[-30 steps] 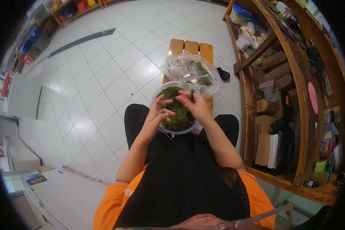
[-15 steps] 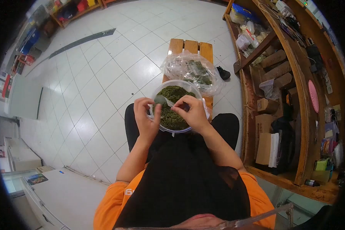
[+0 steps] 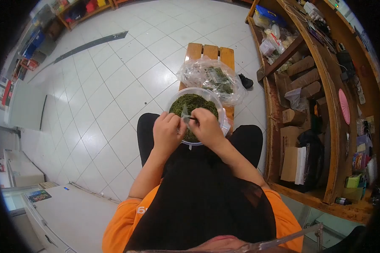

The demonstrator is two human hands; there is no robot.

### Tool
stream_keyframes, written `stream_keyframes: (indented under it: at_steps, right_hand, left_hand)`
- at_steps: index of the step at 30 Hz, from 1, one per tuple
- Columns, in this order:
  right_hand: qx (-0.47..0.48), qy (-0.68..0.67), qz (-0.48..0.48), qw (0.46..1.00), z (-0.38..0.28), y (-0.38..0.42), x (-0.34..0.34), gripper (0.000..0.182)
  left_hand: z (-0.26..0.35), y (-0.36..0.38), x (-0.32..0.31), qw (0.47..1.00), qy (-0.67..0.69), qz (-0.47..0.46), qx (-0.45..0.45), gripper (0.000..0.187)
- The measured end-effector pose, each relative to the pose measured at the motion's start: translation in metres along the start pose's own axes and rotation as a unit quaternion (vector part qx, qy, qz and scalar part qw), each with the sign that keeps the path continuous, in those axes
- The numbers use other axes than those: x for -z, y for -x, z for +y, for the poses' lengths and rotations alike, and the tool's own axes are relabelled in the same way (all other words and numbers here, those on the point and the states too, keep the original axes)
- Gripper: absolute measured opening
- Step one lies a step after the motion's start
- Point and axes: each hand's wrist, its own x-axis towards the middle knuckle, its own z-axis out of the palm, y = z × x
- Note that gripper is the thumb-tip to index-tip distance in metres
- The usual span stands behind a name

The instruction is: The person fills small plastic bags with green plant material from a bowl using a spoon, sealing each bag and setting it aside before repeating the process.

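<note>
A round clear tub (image 3: pixel 218 98) full of green moss-like material (image 3: pixel 191 101) stands between my knees, at the near end of a wooden bench (image 3: pixel 194 50). Over it, my left hand (image 3: pixel 168 130) is closed, its fingertips pinching a small clear plastic bag (image 3: pixel 185 113). My right hand (image 3: pixel 207 128) is closed too, at the right side of the same bag, with a small dark thing between its fingers that I cannot make out. The two hands nearly touch. Beyond the tub lies a large clear plastic bag (image 3: pixel 217 80) with more green material.
A wooden shelf unit (image 3: pixel 332 139) with cardboard boxes (image 3: pixel 292 137) and bags stands at the right. A black shoe (image 3: pixel 245 81) lies beside the bench. White cabinets (image 3: pixel 74 211) are at the lower left, and a dark strip (image 3: pixel 93 44) lies on the tiled floor.
My left hand has closed and moved right and slightly down, nearer my right hand. The small bag has shifted between them, and a dark thing now shows at my right fingers.
</note>
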Motion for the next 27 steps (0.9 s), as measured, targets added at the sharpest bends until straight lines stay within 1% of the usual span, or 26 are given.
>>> stream_keyframes:
  at_steps: [2,3,5,6,7,8,9,10,11,13,14,15,16,17,18,20,21,22,23,24,25,26,27]
  right_hand:
    - [-0.026,0.103,0.012,0.994,0.007,-0.002,0.002,0.014]
    - [-0.025,0.103,0.011,0.994,0.005,-0.003,0.002,0.014]
    - [0.023,0.100,0.010,0.995,0.000,-0.002,0.003,0.018]
    - [0.022,0.100,0.009,0.995,0.000,-0.002,0.003,0.018]
    - [0.083,0.105,-0.014,0.991,0.000,-0.001,0.004,0.024]
    - [0.144,0.109,-0.036,0.983,0.001,-0.001,0.004,0.031]
    - [0.144,0.108,-0.037,0.983,0.000,-0.001,0.003,0.031]
    - [0.109,0.110,-0.031,0.987,-0.001,-0.001,0.003,0.034]
    - [0.075,0.112,-0.026,0.991,-0.001,-0.001,0.003,0.038]
    - [0.058,0.100,-0.028,0.993,-0.001,-0.001,0.007,0.035]
    - [0.041,0.087,-0.031,0.995,0.000,-0.001,0.009,0.033]
    - [0.039,0.086,-0.031,0.995,-0.001,-0.001,0.009,0.033]
    - [0.026,0.040,-0.035,0.998,-0.002,-0.002,0.008,0.028]
    - [0.014,-0.006,-0.038,0.999,-0.003,-0.004,0.008,0.024]
    - [0.015,-0.006,-0.038,0.999,0.002,-0.005,0.008,0.024]
    - [0.036,-0.020,0.081,0.996,0.020,-0.004,0.008,0.013]
    - [0.036,0.030,0.105,0.993,0.027,-0.006,0.008,0.010]
    - [0.035,0.029,0.104,0.994,0.034,-0.003,0.007,0.010]
    - [-0.050,0.090,0.047,0.994,0.042,0.000,0.007,0.013]
    - [-0.136,0.149,-0.009,0.979,0.049,0.003,0.007,0.016]
    - [-0.119,0.150,-0.036,0.981,0.055,0.007,0.006,0.019]
    - [-0.119,0.151,-0.036,0.981,0.062,0.009,0.005,0.019]
    - [-0.084,0.089,-0.013,0.992,0.060,0.009,0.005,0.021]
  left_hand:
    - [-0.003,0.002,-0.001,1.000,-0.017,0.019,0.006,0.013]
    - [-0.003,0.003,0.000,1.000,-0.009,0.022,0.019,0.014]
    - [-0.001,0.006,0.001,0.999,-0.001,0.022,0.034,0.014]
    - [0.001,0.006,0.002,0.997,0.010,0.020,0.069,0.015]
    - [0.002,0.005,0.002,0.994,0.020,0.017,0.103,0.017]
    - [0.001,0.005,0.003,0.994,0.021,0.018,0.104,0.017]
    - [-0.001,0.004,0.005,0.993,0.054,-0.039,0.095,0.012]
    - [-0.002,0.003,0.008,0.988,0.087,-0.097,0.085,0.014]
    - [-0.001,0.000,0.008,0.988,0.087,-0.097,0.085,0.014]
    - [0.010,-0.013,0.011,0.993,0.118,0.010,0.010,0.037]
    - [0.010,-0.015,0.014,0.993,0.119,0.008,0.010,0.037]
    - [0.007,-0.015,0.019,0.995,0.079,-0.064,-0.023,0.048]
    - [0.003,-0.015,0.023,0.988,0.039,-0.135,-0.056,0.060]
    - [-0.003,-0.014,0.022,0.988,0.038,-0.135,-0.056,0.060]
    - [-0.009,-0.014,0.021,0.991,0.033,-0.120,-0.044,0.060]
    - [-0.019,-0.011,0.020,0.994,0.029,-0.105,-0.030,0.061]
    - [-0.020,-0.011,0.023,0.995,0.061,-0.072,0.014,0.063]
    - [-0.022,-0.011,0.026,0.993,0.093,-0.039,0.058,0.064]
    - [-0.026,-0.010,0.028,0.992,0.106,-0.015,0.060,0.067]
    - [-0.030,-0.009,0.030,0.992,0.107,-0.015,0.059,0.067]
    - [-0.033,-0.007,0.031,0.992,0.104,0.000,0.072,0.070]
    - [-0.037,-0.006,0.032,0.991,0.102,0.015,0.085,0.072]
    - [-0.041,-0.005,0.032,0.993,0.094,0.018,0.071,0.076]
